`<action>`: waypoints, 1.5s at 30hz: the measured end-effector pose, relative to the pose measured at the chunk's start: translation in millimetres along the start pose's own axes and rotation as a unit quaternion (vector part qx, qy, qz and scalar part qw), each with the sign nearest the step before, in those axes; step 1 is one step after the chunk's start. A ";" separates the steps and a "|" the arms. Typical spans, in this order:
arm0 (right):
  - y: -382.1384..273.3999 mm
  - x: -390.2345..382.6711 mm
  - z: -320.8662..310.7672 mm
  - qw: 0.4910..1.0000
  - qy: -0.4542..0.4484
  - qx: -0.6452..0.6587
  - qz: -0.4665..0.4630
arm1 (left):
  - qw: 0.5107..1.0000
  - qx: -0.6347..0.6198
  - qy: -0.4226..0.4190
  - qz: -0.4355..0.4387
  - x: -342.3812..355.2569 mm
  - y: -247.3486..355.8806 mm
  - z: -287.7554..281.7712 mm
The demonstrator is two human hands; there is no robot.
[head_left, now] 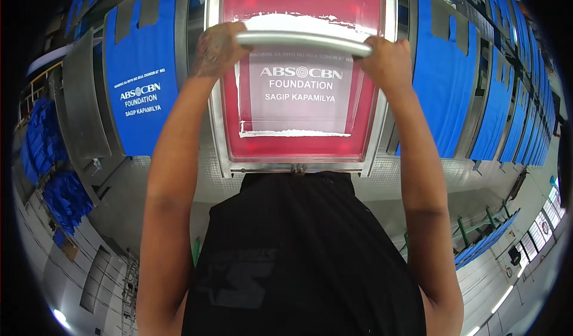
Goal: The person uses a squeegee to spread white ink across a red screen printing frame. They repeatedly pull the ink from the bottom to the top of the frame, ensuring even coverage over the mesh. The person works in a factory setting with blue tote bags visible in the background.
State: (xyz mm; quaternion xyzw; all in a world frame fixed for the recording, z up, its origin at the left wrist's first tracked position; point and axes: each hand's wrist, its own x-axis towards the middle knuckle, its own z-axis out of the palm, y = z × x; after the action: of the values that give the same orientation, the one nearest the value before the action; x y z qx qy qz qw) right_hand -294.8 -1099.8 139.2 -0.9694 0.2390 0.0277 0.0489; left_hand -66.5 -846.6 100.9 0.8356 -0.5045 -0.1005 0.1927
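My left hand (pixel 219 51) and my right hand (pixel 387 63) are closed around the two ends of a squeegee with a pale metal bar (pixel 302 39). The squeegee lies crosswise over the upper part of a silkscreen frame (pixel 374 115) with red mesh. Beyond the bar, white ink (pixel 289 23) is spread in a thick band. A thinner line of ink runs along the near edge of the stencil window (pixel 298 112), which shows pale lettering. What lies beneath the mesh, and the squeegee's lower edge, are hidden.
Left of the frame, a printed blue fabric piece (pixel 143 55) lies on a board, with a bare grey board (pixel 83 103) beyond it. Several blue pieces (pixel 440 91) on boards line the right. Blue fabric (pixel 65 199) hangs in bunches at far left.
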 end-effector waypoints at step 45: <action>16.3 114.3 -25.5 0.942 -0.222 0.183 -0.174 | 0.712 -0.455 -0.312 -0.434 -268.8 175.7 89.6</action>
State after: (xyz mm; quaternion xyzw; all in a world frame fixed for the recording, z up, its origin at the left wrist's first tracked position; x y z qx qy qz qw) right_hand -200.6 -1169.6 154.4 -0.9392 0.0507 0.1894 0.2818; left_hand -366.8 -702.5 87.0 0.6947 -0.0109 -0.6458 0.3164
